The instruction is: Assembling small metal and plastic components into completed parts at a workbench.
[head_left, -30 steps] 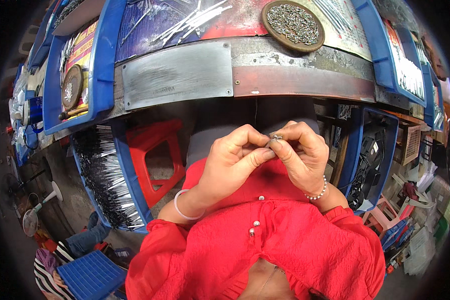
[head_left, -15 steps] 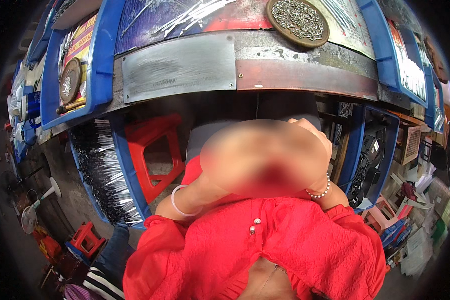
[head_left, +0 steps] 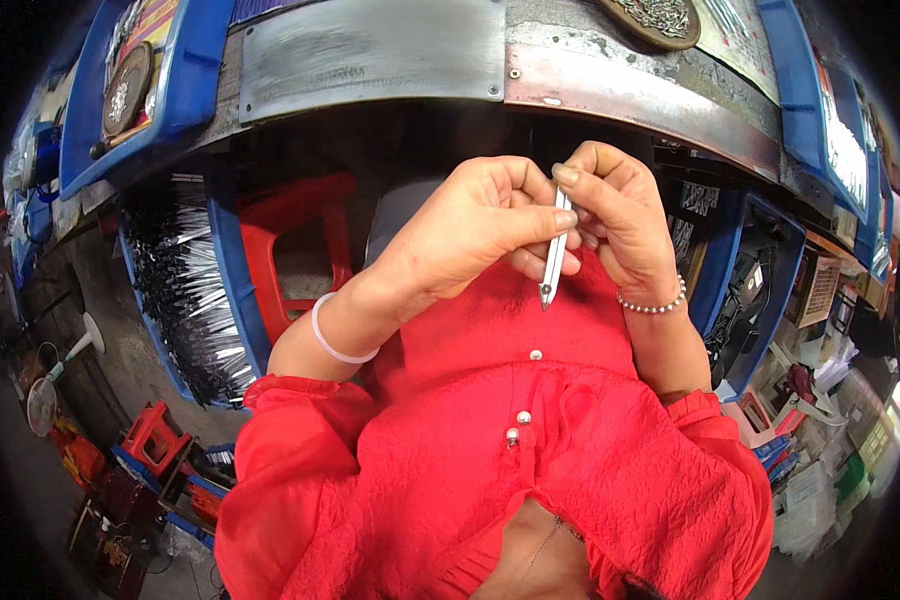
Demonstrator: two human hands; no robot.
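Observation:
Both hands are raised in front of my red top, close together just below the bench edge. Between them is a slim silver-white piece [head_left: 557, 250], narrowing to a dark pointed tip at its lower end; its exact kind I cannot make out. My left hand [head_left: 480, 225] pinches the piece along its middle, thumb laid across it and the fingers curled behind. At the upper end, the thumb and fingers of my right hand [head_left: 620, 215] close on it. A pale bangle circles the left wrist, and a beaded bracelet the right.
Ahead runs the bench with a metal plate [head_left: 370, 50] on its edge; a round dish [head_left: 625, 22] of small metal parts sits at far right. Blue bins flank me, the left one holding many black-and-silver strips [head_left: 205, 290]. A red stool [head_left: 258, 240] stands beneath the bench.
The bench has shifted upward in view. Blur covered most of both hands before; now they show clearly, with the slim piece between them.

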